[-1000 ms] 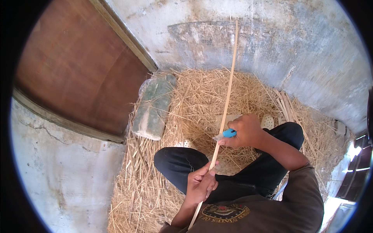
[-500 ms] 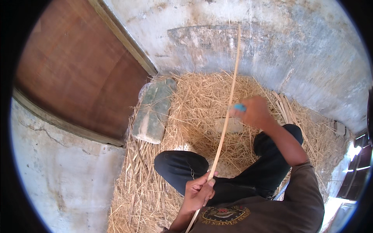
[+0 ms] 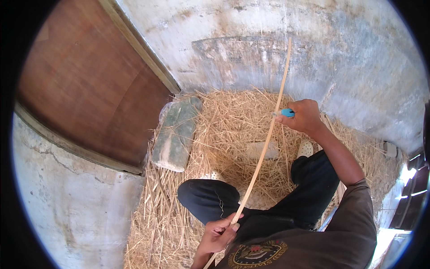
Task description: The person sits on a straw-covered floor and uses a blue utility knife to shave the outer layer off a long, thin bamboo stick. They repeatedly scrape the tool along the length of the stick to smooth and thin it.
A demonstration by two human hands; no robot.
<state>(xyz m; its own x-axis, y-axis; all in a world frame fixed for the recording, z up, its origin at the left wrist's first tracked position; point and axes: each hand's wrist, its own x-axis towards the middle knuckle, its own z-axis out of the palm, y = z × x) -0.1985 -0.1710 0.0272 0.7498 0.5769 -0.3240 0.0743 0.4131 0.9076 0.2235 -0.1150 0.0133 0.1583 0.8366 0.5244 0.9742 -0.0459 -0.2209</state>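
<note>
A long, thin, pale bamboo-like strip (image 3: 259,163) runs from low in front of my body up toward the wall, bending slightly. My left hand (image 3: 217,235) is closed around its lower part, near my lap. Farther up, my right hand (image 3: 307,117) grips a blue-handled knife (image 3: 288,113), and the fingertips sit close against the strip's edge. The knife's tip meets the strip there; its blade is too small to make out clearly. Above the right hand, the strip's far end stands free in front of the wall.
Straw (image 3: 219,114) covers the floor. A large greenish stone block (image 3: 177,134) lies at left by a brown panel (image 3: 94,85). A flat pale stone (image 3: 263,150) rests between my legs, near a white perforated shoe (image 3: 305,149). A stained wall (image 3: 354,58) curves across the back.
My right hand with the knife has shifted right and slightly up. The strip's far end has swung right, while my left hand has dropped a little lower and left, still holding it.
</note>
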